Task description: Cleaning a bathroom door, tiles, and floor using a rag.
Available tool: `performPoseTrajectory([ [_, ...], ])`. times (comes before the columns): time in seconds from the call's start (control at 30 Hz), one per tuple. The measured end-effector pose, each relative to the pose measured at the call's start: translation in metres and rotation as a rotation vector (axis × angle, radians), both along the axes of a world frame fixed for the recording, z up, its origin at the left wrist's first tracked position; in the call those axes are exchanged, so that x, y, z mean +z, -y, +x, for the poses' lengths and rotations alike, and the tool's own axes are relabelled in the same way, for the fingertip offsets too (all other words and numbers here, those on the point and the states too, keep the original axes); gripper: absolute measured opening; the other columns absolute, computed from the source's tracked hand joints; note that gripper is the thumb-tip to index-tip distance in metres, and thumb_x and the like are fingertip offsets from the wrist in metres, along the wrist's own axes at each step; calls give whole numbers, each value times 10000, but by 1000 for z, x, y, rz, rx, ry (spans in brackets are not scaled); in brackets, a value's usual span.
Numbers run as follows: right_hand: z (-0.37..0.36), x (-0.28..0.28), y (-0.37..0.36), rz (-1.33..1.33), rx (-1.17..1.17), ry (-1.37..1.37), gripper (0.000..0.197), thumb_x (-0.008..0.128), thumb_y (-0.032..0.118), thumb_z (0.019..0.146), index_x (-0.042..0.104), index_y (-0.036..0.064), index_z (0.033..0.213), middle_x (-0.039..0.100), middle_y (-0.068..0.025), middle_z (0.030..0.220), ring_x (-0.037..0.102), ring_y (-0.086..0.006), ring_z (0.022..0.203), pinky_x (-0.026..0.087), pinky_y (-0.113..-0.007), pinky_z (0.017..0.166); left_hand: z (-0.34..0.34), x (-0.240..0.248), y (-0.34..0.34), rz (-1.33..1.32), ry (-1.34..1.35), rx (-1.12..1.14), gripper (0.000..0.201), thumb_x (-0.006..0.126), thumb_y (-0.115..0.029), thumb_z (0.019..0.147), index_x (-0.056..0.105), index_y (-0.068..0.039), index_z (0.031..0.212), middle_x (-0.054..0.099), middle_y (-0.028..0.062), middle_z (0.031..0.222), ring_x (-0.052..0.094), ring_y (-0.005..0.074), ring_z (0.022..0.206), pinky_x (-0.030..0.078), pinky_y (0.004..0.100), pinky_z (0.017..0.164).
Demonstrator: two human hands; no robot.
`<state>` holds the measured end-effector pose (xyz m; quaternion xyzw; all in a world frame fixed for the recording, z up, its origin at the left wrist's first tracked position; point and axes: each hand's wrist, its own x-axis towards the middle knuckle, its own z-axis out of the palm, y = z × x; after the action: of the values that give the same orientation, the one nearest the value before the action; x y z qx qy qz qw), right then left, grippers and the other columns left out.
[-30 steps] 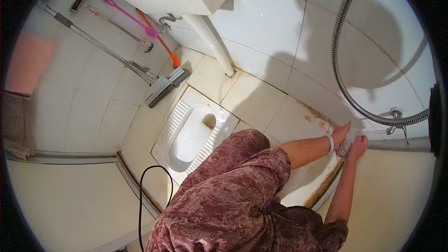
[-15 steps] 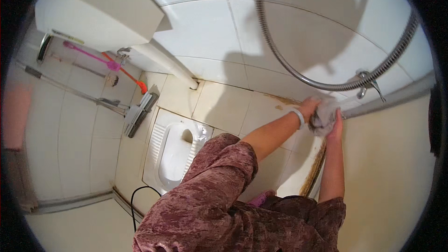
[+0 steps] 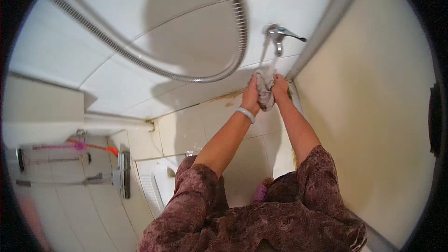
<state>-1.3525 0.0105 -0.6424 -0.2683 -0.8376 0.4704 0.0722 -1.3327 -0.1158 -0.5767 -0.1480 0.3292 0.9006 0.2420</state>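
Note:
A wet, greyish-white cloth (image 3: pixel 265 89) is bunched up between my two hands, just below a chrome tap (image 3: pixel 278 42) on the tiled wall. My left hand (image 3: pixel 250 95), with a pale bangle at its wrist, grips the cloth's left side. On the other side my right hand (image 3: pixel 280 87) is closed on the cloth. Water appears to run from the spout onto the cloth's upper end. Both forearms reach forward from short maroon sleeves.
A metal shower hose (image 3: pixel 200 80) hangs in a loop ahead of my hands. At the left are a squat toilet (image 3: pixel 164 184), a sponge mop (image 3: pixel 123 175) and a white pipe (image 3: pixel 116 123). A pale door or panel (image 3: pixel 368 112) rises close on the right.
My view has turned right, so the tap and hands now lie nearer its middle. The cloth has stayed in both hands and now hangs longer beneath the tap.

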Motion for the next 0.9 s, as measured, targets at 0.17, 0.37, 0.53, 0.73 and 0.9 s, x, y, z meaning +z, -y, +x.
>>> performPoseTrajectory([
  [0.17, 49, 27, 32, -1846, 30, 138, 378, 528, 293, 910, 550, 55, 1203, 624, -139, 1144, 617, -293, 955, 497, -411, 838, -14, 1, 60, 150, 74, -135, 468, 381, -413, 986, 510, -53, 1256, 576, 103, 1224, 540, 245, 1149, 432, 403, 989],
  [0.37, 33, 24, 25, -1004, 122, -120, 360, 634, 267, 833, 590, 46, 1113, 630, -137, 1103, 612, -232, 1005, 504, -399, 820, -2, -17, 60, -256, 140, -347, 506, 353, -417, 983, 424, -67, 1341, 469, 127, 1354, 459, 313, 1236, 353, 503, 1043],
  [0.53, 45, 81, 105, 81, 509, -258, 448, 673, 434, 753, 622, 53, 983, 642, -171, 937, 629, -329, 859, 504, -415, 759, -2, -36, 81, -57, 216, -174, 543, 369, -424, 979, 323, -103, 1415, 328, 109, 1446, 310, 265, 1344, 276, 489, 1087],
  [0.73, 28, 57, 78, 229, 505, -132, 376, 586, 402, 829, 630, 52, 958, 625, -212, 986, 606, -381, 912, 484, -479, 794, 3, -46, 44, 64, 89, -147, 504, 325, -428, 988, 400, -95, 1359, 471, 85, 1351, 429, 272, 1253, 343, 466, 1048],
  [0.9, 31, 49, 56, 297, 361, -69, 392, 509, 413, 881, 629, 41, 898, 638, -220, 872, 617, -386, 862, 481, -511, 744, 11, -16, 30, 105, 165, -165, 434, 420, -430, 955, 530, -113, 1230, 589, 80, 1212, 560, 263, 1111, 449, 431, 963],
])
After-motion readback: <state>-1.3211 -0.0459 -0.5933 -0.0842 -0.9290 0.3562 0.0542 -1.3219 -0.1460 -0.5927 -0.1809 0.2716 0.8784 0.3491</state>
